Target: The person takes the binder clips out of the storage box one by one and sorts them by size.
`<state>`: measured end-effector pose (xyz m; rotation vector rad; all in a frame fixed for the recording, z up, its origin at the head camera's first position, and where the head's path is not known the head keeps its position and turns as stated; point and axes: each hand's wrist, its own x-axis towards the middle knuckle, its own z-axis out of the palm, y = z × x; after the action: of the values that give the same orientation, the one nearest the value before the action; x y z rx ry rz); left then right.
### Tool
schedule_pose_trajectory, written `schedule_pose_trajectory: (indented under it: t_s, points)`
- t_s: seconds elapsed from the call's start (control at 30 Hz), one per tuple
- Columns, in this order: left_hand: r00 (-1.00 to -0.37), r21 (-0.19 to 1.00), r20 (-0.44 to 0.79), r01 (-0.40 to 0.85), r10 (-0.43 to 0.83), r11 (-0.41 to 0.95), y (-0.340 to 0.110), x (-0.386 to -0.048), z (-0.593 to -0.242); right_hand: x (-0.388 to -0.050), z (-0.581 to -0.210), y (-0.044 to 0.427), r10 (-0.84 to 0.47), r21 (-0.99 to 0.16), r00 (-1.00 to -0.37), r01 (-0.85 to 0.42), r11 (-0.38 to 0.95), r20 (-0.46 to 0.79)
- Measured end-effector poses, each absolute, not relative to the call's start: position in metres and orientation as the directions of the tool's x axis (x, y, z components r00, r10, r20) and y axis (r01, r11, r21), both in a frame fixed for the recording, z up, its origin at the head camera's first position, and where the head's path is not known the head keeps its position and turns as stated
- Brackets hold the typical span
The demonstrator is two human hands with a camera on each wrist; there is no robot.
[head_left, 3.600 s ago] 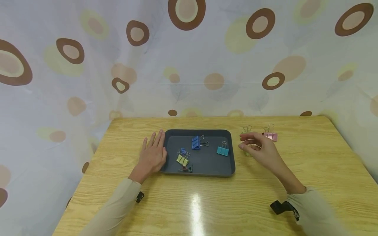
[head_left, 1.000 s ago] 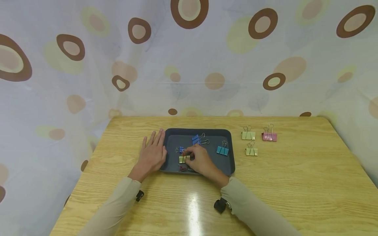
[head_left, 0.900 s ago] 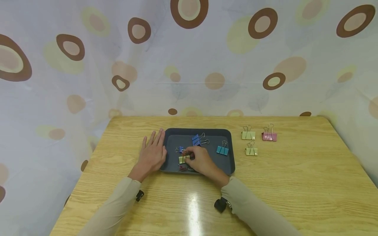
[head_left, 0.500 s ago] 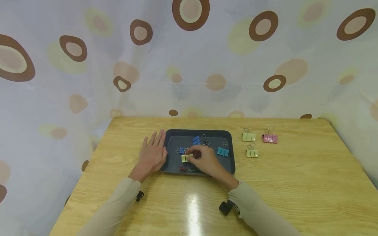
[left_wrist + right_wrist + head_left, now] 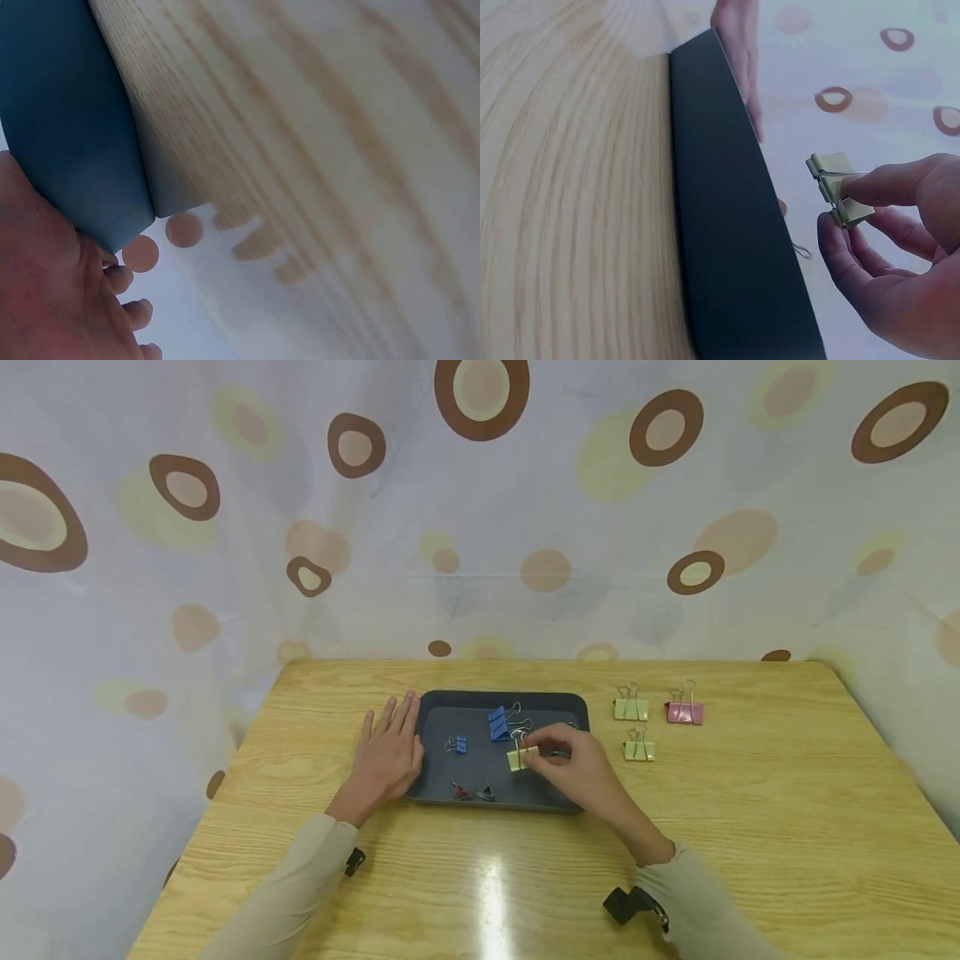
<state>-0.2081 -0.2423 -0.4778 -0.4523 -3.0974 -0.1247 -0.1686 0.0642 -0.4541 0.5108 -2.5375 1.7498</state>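
Between thumb and fingertips my right hand (image 5: 581, 766) pinches a yellow binder clip (image 5: 518, 759), held above the dark grey tray (image 5: 495, 796). The right wrist view shows the same binder clip (image 5: 838, 187) raised over the tray's wall. My left hand (image 5: 384, 758) lies with straight fingers against the tray's left side. In the tray are a large blue binder clip (image 5: 498, 724), a small blue one (image 5: 461, 745), and a small dark red clip (image 5: 462, 792) beside a small dark green clip (image 5: 487, 791). A teal clip is mostly hidden behind my right hand.
On the wooden table (image 5: 765, 827), right of the tray, stand a yellow binder clip (image 5: 631, 709), a second yellow clip (image 5: 639, 751) in front of it, and a pink binder clip (image 5: 684, 712). A patterned curtain (image 5: 480, 510) hangs behind the table's far edge.
My right hand came from the right side of the table into the tray and took hold of the yellow binder clip. It has since lifted it and moved rightward. My left hand has stayed put.
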Motion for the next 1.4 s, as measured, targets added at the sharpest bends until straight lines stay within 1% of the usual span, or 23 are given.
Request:
schedule_pose_trajectory:
  t_s: [0.2, 0.43, 0.67, 0.9, 1.03, 1.17, 1.4]
  points:
    - [-0.956, 0.075, 0.038, 0.293, 0.29, 0.953, -0.243, -0.206, -0.477, -0.163, -0.449, 0.088, -0.224, -0.908, -0.948, -0.289, 0.304, 0.227]
    - [-0.957, 0.075, 0.007, 0.29, 0.291, 0.954, -0.243, -0.207, -0.475, -0.154, -0.451, 0.116, -0.158, -0.91, -0.967, -0.242, 0.338, 0.199]
    - [-0.96, 0.068, 0.002, 0.279, 0.279, 0.958, -0.244, -0.21, -0.475, -0.152, -0.456, 0.139, -0.132, -0.908, -0.969, -0.243, 0.341, 0.21]
    - [-0.963, 0.066, -0.013, 0.267, 0.269, 0.961, -0.242, -0.208, -0.475, -0.154, -0.454, 0.174, -0.079, -0.878, -0.972, -0.234, 0.418, 0.221]
    - [-0.963, 0.064, -0.015, 0.267, 0.269, 0.962, -0.241, -0.209, -0.476, -0.158, -0.452, 0.198, -0.042, -0.875, -0.974, -0.217, 0.432, 0.221]
    - [-0.963, 0.065, -0.01, 0.27, 0.271, 0.961, -0.241, -0.209, -0.476, -0.162, -0.452, 0.221, -0.007, -0.874, -0.979, -0.186, 0.448, 0.205]
    - [-0.961, 0.061, -0.006, 0.276, 0.277, 0.959, -0.242, -0.209, -0.477, -0.165, -0.464, 0.252, 0.045, -0.86, -0.985, -0.123, 0.495, 0.167]
